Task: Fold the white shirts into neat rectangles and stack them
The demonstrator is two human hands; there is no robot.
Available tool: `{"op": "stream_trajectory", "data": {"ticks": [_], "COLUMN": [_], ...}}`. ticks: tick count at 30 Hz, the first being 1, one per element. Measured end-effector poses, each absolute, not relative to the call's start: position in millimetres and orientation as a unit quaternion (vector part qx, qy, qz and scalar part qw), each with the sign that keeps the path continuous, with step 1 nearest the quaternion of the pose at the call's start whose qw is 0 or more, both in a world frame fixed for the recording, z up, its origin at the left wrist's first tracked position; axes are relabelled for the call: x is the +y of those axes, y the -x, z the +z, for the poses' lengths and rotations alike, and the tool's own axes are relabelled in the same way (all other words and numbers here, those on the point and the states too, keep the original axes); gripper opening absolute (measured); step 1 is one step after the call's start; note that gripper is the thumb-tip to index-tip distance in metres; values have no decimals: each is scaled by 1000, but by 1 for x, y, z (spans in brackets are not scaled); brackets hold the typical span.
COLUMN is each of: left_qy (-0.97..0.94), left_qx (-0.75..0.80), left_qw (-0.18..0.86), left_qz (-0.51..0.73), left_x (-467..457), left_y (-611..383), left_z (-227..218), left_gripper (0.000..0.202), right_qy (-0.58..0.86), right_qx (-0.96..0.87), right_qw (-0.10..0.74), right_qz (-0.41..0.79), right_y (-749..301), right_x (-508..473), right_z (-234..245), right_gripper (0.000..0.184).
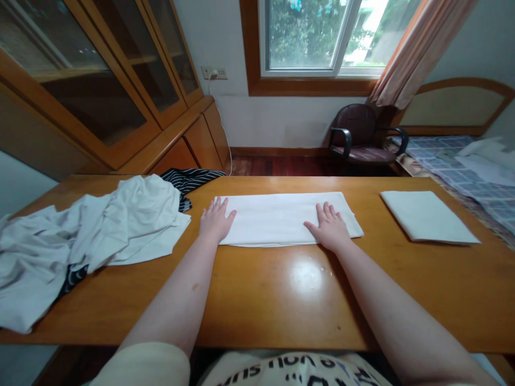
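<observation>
A white cloth (273, 220), folded into a long flat rectangle, lies on the wooden table in front of me. On its left end rests my left hand (216, 219), palm down with the fingers spread. My right hand (330, 228) lies flat near the right end of the same cloth, fingers also apart. Neither hand grips anything. Farther right is a second white cloth (428, 216), folded into a neat square-like stack, apart from my hands.
Crumpled white cloths (120, 220) spread over the table's left side, with a black striped cloth (193, 179) partly under them. The wooden table (261, 300) reaches close to my body. Beyond it stand an office chair (360, 134), a glass-door cabinet (156, 123) and a bed (450, 161).
</observation>
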State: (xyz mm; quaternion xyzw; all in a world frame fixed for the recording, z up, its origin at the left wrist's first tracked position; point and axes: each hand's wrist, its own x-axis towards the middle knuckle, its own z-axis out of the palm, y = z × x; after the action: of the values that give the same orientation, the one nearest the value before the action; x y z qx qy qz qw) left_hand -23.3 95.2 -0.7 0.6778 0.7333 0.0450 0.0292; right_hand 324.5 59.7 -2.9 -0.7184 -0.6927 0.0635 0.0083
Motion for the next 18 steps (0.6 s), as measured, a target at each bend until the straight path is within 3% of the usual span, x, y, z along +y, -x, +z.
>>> {"op": "stream_trajectory", "data": {"ticks": [6, 12, 16, 18], "left_qy": [-678, -705, -814, -864], "left_qx": [732, 678, 554, 482], "left_qw": [21, -54, 17, 41], "left_qz": [69, 201, 174, 141], "left_x": [94, 77, 29, 2], "left_y": [25, 12, -55, -93], "left_z": [-1, 17, 23, 17], "left_gripper": [63, 44, 40, 48], "right_qy": [726, 726, 728, 731], "right_qx": [-686, -685, -679, -676], "right_qw": [14, -6, -28, -35], "right_qz": [50, 66, 88, 87], "right_y": [-341, -335, -335, -332], "right_x": [61, 62, 64, 60], "right_z": [-6, 1, 6, 6], "right_gripper": [84, 84, 85, 85]}}
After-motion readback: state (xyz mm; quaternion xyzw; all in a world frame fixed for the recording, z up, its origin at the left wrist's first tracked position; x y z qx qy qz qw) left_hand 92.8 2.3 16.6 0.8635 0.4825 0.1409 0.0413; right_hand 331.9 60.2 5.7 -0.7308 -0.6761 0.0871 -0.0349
